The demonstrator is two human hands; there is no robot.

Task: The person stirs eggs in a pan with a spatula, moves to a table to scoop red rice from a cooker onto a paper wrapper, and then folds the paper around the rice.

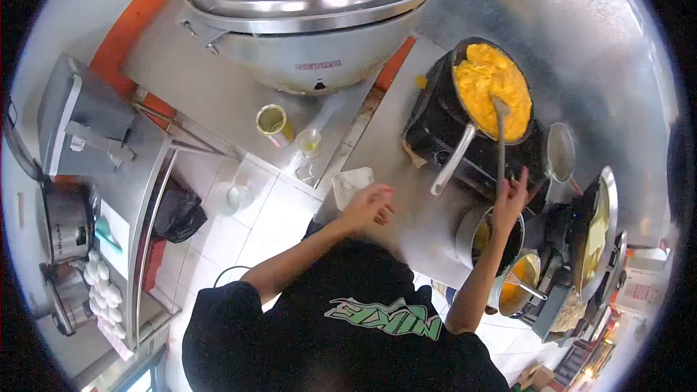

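A frying pan (465,147) on the black stove (428,112) holds a yellow-orange egg-like mixture (494,83). A long-handled metal ladle (501,134) rests with its head in this food, its handle pointing down towards me. My right hand (512,194) is at the lower end of that handle, fingers curled on it and one finger stretched out. Beside a white square container (351,184) my left hand (370,207) hovers, fingers loosely apart, with nothing in it. Below my right hand stands a metal pot (472,236), its contents partly hidden.
A bowl of orange liquid (517,294) holds a whisk (528,287). Another pan (597,232) with pale yellow food sits at right, near a strainer (560,151). A large lidded metal cooker (312,54), a can (274,125) and a small glass (310,144) stand on the left counter.
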